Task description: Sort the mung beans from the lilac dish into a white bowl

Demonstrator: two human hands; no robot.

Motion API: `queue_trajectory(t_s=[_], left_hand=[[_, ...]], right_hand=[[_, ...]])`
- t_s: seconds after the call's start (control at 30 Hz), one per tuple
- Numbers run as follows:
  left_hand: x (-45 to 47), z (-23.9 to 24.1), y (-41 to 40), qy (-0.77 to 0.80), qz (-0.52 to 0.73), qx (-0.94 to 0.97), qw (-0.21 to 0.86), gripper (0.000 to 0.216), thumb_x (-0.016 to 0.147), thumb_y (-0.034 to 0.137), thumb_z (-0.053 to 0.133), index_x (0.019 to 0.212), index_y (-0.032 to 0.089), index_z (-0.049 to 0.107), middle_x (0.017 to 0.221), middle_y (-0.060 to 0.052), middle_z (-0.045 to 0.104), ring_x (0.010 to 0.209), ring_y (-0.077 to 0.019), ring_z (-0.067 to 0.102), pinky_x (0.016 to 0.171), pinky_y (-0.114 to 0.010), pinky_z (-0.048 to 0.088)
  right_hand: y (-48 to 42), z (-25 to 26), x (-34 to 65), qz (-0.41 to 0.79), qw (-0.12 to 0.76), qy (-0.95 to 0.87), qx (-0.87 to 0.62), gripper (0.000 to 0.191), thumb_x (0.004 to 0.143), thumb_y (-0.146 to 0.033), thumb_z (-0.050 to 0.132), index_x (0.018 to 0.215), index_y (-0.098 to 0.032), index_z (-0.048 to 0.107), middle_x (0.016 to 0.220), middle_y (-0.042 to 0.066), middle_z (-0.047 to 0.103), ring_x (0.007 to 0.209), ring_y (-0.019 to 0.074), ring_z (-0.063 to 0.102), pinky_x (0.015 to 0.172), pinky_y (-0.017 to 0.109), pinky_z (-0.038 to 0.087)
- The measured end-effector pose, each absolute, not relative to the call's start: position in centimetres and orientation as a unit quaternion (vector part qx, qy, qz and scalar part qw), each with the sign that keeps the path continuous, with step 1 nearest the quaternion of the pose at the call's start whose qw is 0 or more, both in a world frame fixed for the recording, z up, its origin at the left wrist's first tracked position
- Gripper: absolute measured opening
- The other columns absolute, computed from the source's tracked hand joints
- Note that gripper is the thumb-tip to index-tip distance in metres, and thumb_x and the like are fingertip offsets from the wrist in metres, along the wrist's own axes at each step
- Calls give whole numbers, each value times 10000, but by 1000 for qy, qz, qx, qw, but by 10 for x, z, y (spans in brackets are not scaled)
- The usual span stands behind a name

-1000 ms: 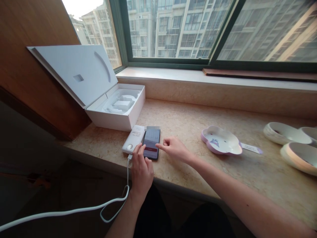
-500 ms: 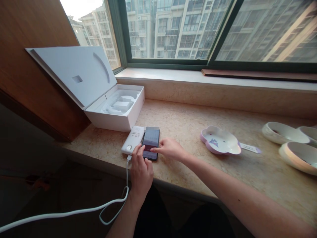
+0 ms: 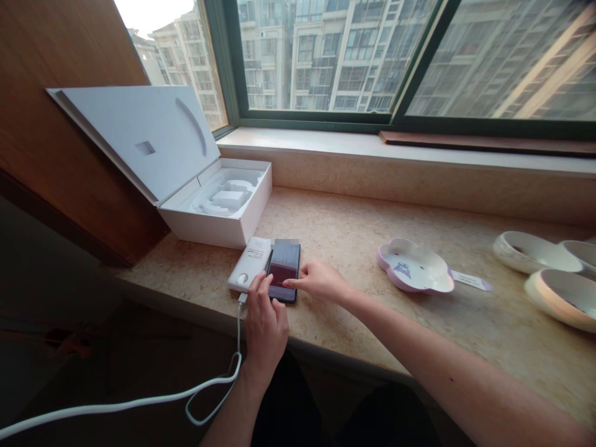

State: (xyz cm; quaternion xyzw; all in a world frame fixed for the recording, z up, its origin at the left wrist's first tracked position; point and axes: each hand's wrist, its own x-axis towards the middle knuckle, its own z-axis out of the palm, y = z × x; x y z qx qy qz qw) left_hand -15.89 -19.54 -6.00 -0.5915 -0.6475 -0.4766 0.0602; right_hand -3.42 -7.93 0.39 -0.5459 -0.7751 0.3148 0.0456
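Shifted leftward since the earlier frame: right hand (image 3: 319,279), grip open and empty, index finger (image 3: 292,282) extended onto the lower screen of one smartphone (image 3: 284,267). Left hand (image 3: 266,329), grip half-curled against the phone's near edge and one power bank (image 3: 249,264), firmness unclear. Phone flat on marble sill (image 3: 326,230), touching the bank. One white cable (image 3: 239,329), plugged in. One open white box (image 3: 216,226). One lilac-rimmed dish (image 3: 414,266). Three bowls (image 3: 531,251).
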Motion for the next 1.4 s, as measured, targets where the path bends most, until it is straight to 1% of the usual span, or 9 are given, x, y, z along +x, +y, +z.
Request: queue_trajectory(t_s=[0.17, 0.4, 0.63, 0.8, 1.4], left_hand=[[-159, -61, -195, -651, -471, -592, 63, 498, 909, 63, 440, 1396, 167, 449, 1385, -175, 536, 1337, -265, 525, 1062, -431, 482], [-159, -58, -196, -648, -473, -594, 61, 496, 908, 63, 439, 1394, 162, 453, 1391, -176, 533, 1347, -264, 515, 1075, -429, 473], [-159, -59, -195, -652, -467, -593, 74, 489, 904, 56, 441, 1383, 152, 459, 1377, -174, 541, 1332, -258, 526, 1064, -421, 481], [-159, -60, -194, -655, -468, -589, 67, 488, 903, 63, 441, 1381, 159, 467, 1380, -174, 545, 1336, -264, 526, 1052, -427, 488], [-158, -57, -195, -655, -459, -595, 76, 465, 918, 72, 442, 1377, 152, 454, 1371, -182, 548, 1321, -268, 536, 1046, -437, 494]], right_hand=[[-80, 5, -35, 312, 46, -771, -553, 484, 720, -607, 742, 537, -211, 532, 529, 1, 529, 533, 142, 489, 488, 303, 234], [-79, 5, -35, 315, 42, -772, -550, 491, 730, -604, 743, 532, -208, 529, 539, 10, 548, 539, 146, 505, 490, 305, 247], [-78, 4, -35, 303, 23, -775, -554, 471, 735, -631, 717, 592, -205, 578, 569, 0, 563, 561, 141, 511, 495, 288, 252], [-77, 2, -35, 295, 20, -774, -560, 487, 728, -654, 700, 592, -203, 577, 567, 1, 559, 560, 140, 512, 490, 285, 245], [-78, 2, -36, 286, 26, -780, -556, 455, 732, -633, 710, 616, -203, 615, 589, 10, 593, 589, 149, 542, 500, 281, 271]])
